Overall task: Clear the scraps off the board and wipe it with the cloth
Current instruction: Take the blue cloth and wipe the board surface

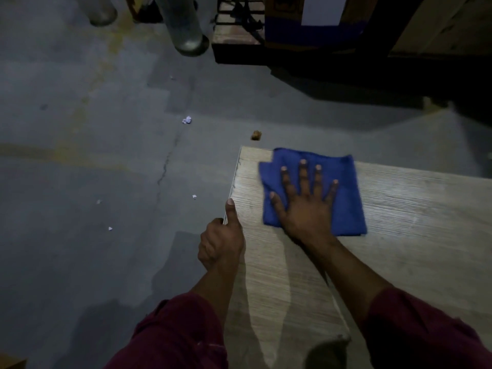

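Wiping under way: right hand [306, 209] spread flat on the blue cloth [314, 193], near the far left corner of the wood-grain board [412, 222].
Left hand [221, 243] grips the board's left edge, thumb on top. Paper scraps [187, 120] lie on the floor [80, 169]. Best to keep the palm flat, hold the board steady and overlap strokes along the grain.

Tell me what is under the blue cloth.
The blue cloth lies flat on the pale wooden board, pressed down by the right hand with spread fingers. Whether scraps lie beneath cannot be seen; the cloth covers that patch.
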The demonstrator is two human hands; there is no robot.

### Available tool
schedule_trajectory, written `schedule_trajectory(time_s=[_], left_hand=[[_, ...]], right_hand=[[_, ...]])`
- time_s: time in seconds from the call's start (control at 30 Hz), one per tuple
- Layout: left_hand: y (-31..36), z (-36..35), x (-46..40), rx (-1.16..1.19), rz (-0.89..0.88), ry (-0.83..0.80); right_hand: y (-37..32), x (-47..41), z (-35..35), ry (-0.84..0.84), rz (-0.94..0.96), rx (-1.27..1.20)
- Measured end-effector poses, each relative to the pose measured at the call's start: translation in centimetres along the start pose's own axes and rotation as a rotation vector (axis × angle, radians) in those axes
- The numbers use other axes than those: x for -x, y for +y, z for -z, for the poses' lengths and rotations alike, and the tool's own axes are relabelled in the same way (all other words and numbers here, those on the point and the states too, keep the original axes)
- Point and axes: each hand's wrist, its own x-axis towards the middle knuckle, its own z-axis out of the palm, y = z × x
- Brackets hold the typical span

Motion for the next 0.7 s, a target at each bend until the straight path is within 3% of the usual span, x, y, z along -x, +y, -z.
schedule_trajectory(time_s=[0.07, 0.13, 0.27, 0.37, 0.43, 0.57, 0.63, 0.7], left_hand=[[0.2, 0.1, 0.2, 0.025, 0.006, 0.02], [0.4, 0.3, 0.4, 0.026, 0.008, 0.037], [0.5, 0.2, 0.6, 0.015, -0.014, 0.053], [0.2, -0.1, 0.4, -0.009, -0.018, 0.051], [0.2, -0.3, 0.1, -0.029, -0.015, 0.066], [0.3, -0.2, 0.0, -0.028, 0.012, 0.076], [0.3, -0.2, -0.1, -0.009, 0.041, 0.063], [0.3, -0.4, -0.2, -0.001, 0.038, 0.093]], right_hand=[[-0.6, 0.9, -0.4, -0.031, 0.242, 0.058], [1.2, 0.6, 0.1, -0.039, 0.366, 0.081], [4.3, -2.5, 0.8, -0.014, 0.048, 0.02], [0.8, -4.4, 0.4, 0.051, -0.129, -0.019], [-2.6, -4.7, -0.1, 0.048, -0.057, -0.017], [-4.9, -4.4, -0.9, 0.007, 0.333, 0.072], [-3.0, -5.0, -0.3, 0.027, 0.305, 0.054], [-1.1, -6.0, 0.2, 0.018, 0.099, 0.024]])
